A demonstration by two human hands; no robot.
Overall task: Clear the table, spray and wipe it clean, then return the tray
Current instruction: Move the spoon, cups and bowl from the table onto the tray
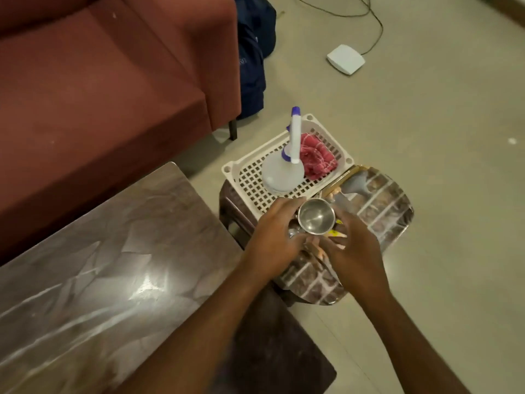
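Observation:
A shiny steel cup [316, 216] stands upright on a patterned, glossy tray [392, 206] to the right of the marble-look table [99, 251]. My left hand [272, 240] curls around the cup's left side with its fingers on the rim. On the cup's right side, my right hand [352, 251] has its fingers spread over small items, one of them yellow. Whether this hand grips anything is hidden. Behind the tray, a white spray bottle [281, 172] with a purple nozzle and a pink cloth [315, 157] lie in a white perforated basket [227, 169].
Tray and basket rest on a low dark stool [230, 206]. A maroon sofa [85, 81] runs along the table's far side, with a dark blue bag [252, 52] at its end. On the tiled floor beyond lies a white box [345, 59] with a cable.

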